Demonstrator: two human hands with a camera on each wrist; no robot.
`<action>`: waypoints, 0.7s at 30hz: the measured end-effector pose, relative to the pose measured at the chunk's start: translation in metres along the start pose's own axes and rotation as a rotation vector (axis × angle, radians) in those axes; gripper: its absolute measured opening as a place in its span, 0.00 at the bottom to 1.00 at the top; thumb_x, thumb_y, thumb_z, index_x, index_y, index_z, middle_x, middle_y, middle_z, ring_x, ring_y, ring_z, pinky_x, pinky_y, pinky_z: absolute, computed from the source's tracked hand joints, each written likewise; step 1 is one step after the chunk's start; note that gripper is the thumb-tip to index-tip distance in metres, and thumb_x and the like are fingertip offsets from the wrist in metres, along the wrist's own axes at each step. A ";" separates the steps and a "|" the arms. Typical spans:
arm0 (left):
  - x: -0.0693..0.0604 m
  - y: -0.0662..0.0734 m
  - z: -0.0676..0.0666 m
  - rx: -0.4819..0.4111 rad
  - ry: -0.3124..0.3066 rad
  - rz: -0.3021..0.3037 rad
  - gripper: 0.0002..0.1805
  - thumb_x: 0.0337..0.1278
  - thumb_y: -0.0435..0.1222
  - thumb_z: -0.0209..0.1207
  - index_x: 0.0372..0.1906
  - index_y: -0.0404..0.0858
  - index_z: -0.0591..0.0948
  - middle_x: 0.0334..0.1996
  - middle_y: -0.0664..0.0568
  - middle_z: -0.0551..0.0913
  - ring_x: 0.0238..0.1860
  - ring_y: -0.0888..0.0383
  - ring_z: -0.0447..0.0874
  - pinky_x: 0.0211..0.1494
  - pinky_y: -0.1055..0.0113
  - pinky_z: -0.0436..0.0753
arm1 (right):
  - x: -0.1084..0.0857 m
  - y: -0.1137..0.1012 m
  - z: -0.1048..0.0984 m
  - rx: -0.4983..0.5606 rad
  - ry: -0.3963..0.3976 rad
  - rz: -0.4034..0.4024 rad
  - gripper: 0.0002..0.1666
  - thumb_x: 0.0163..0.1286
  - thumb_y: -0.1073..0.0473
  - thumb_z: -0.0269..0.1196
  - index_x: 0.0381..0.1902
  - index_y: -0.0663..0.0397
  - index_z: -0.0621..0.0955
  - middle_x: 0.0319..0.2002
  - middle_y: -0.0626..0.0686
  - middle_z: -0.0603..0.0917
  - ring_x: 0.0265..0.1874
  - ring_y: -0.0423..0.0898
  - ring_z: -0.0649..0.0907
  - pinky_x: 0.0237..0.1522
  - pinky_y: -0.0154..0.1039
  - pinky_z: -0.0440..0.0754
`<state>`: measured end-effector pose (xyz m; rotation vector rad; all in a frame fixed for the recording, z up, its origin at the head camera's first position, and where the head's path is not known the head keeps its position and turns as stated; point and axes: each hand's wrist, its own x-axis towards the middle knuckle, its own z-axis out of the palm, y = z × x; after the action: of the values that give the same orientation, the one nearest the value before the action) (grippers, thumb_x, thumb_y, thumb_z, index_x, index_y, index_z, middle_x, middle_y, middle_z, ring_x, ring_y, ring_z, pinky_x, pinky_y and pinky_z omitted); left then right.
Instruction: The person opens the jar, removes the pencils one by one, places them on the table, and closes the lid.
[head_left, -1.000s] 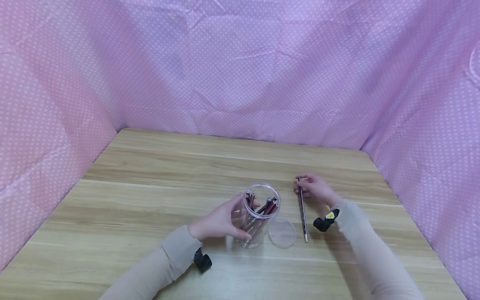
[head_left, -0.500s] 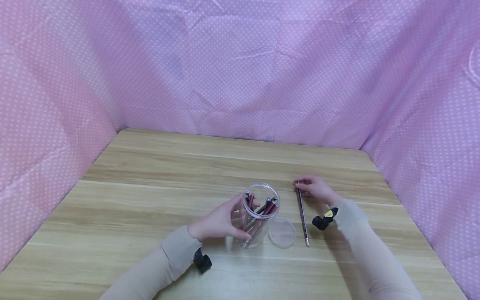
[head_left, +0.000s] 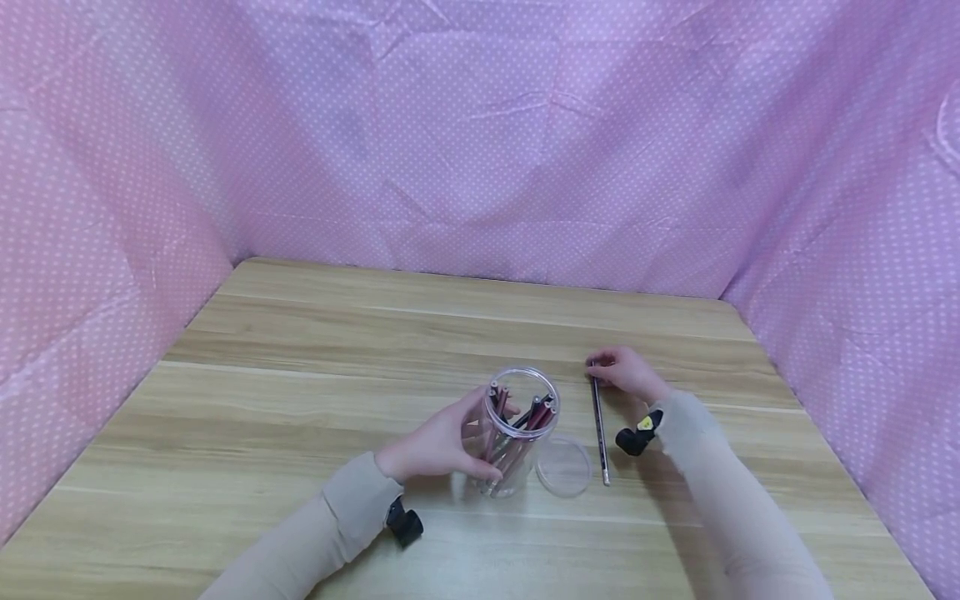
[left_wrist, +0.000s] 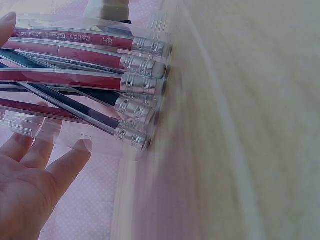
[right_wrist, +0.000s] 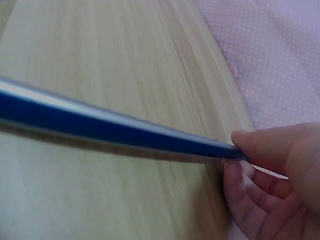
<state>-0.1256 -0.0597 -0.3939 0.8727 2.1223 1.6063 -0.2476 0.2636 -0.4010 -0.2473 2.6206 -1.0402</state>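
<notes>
Left hand (head_left: 442, 437) fingers wrapped round clear jar (head_left: 516, 457), upright on table (head_left: 300, 375), pencils (head_left: 537, 415) inside. Right hand (head_left: 630, 375) pinches 1 dark pencil (head_left: 600, 425) at far end, beside lid (head_left: 564, 468). My worry: end-only pinch could let pencil pivot loose; bumped jar could tip, spilling through uncovered mouth.

My left arm (head_left: 300, 533) reaches forward and inward, sleeved to the wrist. My left hand (head_left: 438, 442) grips sideways, its thumb (head_left: 480, 469) on the side nearer me and the fingers curving round the far side, spread apart. My right arm (head_left: 738, 500), also sleeved, slants forward and inward to my right hand (head_left: 628, 372), which lies farther from me than the left. There my thumb pinches against a fingertip, the other fingers curled below. My hands are apart.
</notes>
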 end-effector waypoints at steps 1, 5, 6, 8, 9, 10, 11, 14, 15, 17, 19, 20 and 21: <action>0.000 0.000 0.000 0.002 0.001 -0.002 0.52 0.35 0.34 0.74 0.70 0.47 0.58 0.64 0.52 0.73 0.67 0.49 0.67 0.70 0.49 0.65 | 0.000 -0.001 0.000 -0.006 0.004 -0.005 0.19 0.66 0.62 0.60 0.50 0.71 0.77 0.36 0.58 0.82 0.31 0.40 0.79 0.34 0.32 0.81; 0.000 0.000 0.000 0.005 0.002 -0.004 0.52 0.36 0.34 0.74 0.70 0.47 0.58 0.63 0.52 0.73 0.67 0.49 0.67 0.71 0.48 0.64 | 0.002 -0.002 0.002 -0.010 0.023 0.000 0.18 0.65 0.62 0.60 0.49 0.70 0.78 0.35 0.56 0.82 0.30 0.40 0.80 0.34 0.32 0.82; -0.001 0.000 0.000 0.005 0.002 -0.004 0.52 0.36 0.34 0.74 0.70 0.47 0.58 0.63 0.52 0.73 0.67 0.49 0.67 0.71 0.49 0.64 | 0.002 -0.002 0.002 -0.011 0.025 0.001 0.17 0.65 0.62 0.61 0.48 0.70 0.78 0.35 0.56 0.82 0.31 0.40 0.80 0.35 0.32 0.82; -0.001 0.000 0.000 0.009 0.005 -0.003 0.52 0.36 0.34 0.74 0.70 0.47 0.58 0.63 0.52 0.73 0.67 0.50 0.67 0.71 0.49 0.64 | 0.003 -0.001 0.003 -0.010 0.027 0.006 0.17 0.65 0.62 0.61 0.48 0.70 0.78 0.35 0.56 0.82 0.31 0.40 0.80 0.35 0.32 0.82; -0.001 0.000 0.000 0.010 0.005 -0.002 0.52 0.36 0.34 0.74 0.70 0.47 0.58 0.63 0.52 0.73 0.67 0.50 0.67 0.71 0.49 0.64 | 0.004 -0.001 0.003 -0.012 0.027 0.006 0.17 0.65 0.62 0.61 0.48 0.70 0.78 0.35 0.56 0.81 0.31 0.40 0.80 0.35 0.32 0.82; -0.001 0.000 0.000 0.012 0.005 0.000 0.52 0.35 0.34 0.74 0.70 0.47 0.58 0.63 0.52 0.73 0.67 0.50 0.67 0.71 0.49 0.64 | 0.004 -0.001 0.003 -0.009 0.029 0.010 0.17 0.65 0.62 0.61 0.48 0.69 0.78 0.35 0.56 0.81 0.31 0.39 0.80 0.35 0.32 0.82; -0.001 0.001 0.000 0.012 0.006 0.000 0.53 0.35 0.34 0.74 0.70 0.47 0.57 0.63 0.52 0.73 0.67 0.50 0.67 0.71 0.49 0.64 | 0.005 -0.001 0.004 -0.005 0.031 0.012 0.17 0.64 0.63 0.62 0.48 0.69 0.79 0.35 0.56 0.81 0.30 0.39 0.80 0.35 0.31 0.82; -0.001 0.001 0.000 0.010 0.005 0.003 0.54 0.35 0.34 0.74 0.71 0.47 0.57 0.63 0.52 0.73 0.67 0.50 0.67 0.71 0.49 0.64 | 0.006 0.000 0.005 0.000 0.041 -0.001 0.16 0.63 0.63 0.62 0.46 0.69 0.79 0.32 0.54 0.80 0.29 0.39 0.79 0.33 0.30 0.82; -0.001 0.001 0.000 0.007 0.004 0.004 0.53 0.35 0.34 0.74 0.71 0.47 0.57 0.63 0.52 0.73 0.67 0.50 0.67 0.71 0.49 0.64 | 0.006 0.000 0.005 0.002 0.046 -0.003 0.16 0.63 0.63 0.63 0.45 0.69 0.79 0.31 0.53 0.79 0.28 0.38 0.79 0.32 0.30 0.82; -0.001 0.001 0.000 0.002 0.002 0.006 0.54 0.35 0.34 0.74 0.71 0.47 0.57 0.64 0.52 0.73 0.67 0.50 0.68 0.71 0.49 0.64 | 0.007 0.000 0.006 0.000 0.057 -0.011 0.16 0.62 0.63 0.63 0.44 0.69 0.79 0.30 0.52 0.79 0.26 0.38 0.78 0.31 0.30 0.81; -0.001 0.001 0.000 -0.006 0.002 0.006 0.53 0.35 0.33 0.74 0.70 0.47 0.57 0.63 0.52 0.73 0.66 0.50 0.68 0.71 0.50 0.64 | 0.007 0.000 0.007 -0.014 0.066 -0.024 0.15 0.62 0.63 0.63 0.44 0.69 0.79 0.29 0.52 0.79 0.25 0.38 0.78 0.30 0.30 0.81; 0.000 0.001 0.001 -0.008 0.002 0.004 0.53 0.35 0.33 0.74 0.70 0.47 0.57 0.63 0.52 0.73 0.66 0.50 0.68 0.71 0.50 0.64 | 0.007 0.000 0.007 -0.026 0.071 -0.032 0.15 0.62 0.63 0.63 0.43 0.69 0.79 0.28 0.52 0.79 0.24 0.38 0.78 0.30 0.30 0.80; 0.000 0.001 0.001 -0.011 0.001 0.004 0.53 0.35 0.33 0.74 0.70 0.47 0.57 0.64 0.51 0.73 0.66 0.50 0.68 0.71 0.50 0.65 | 0.007 0.000 0.007 -0.041 0.074 -0.037 0.15 0.62 0.63 0.63 0.43 0.69 0.79 0.28 0.52 0.80 0.24 0.38 0.78 0.29 0.31 0.80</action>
<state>-0.1247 -0.0594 -0.3935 0.8727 2.1123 1.6190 -0.2521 0.2576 -0.4074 -0.2729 2.7154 -1.0269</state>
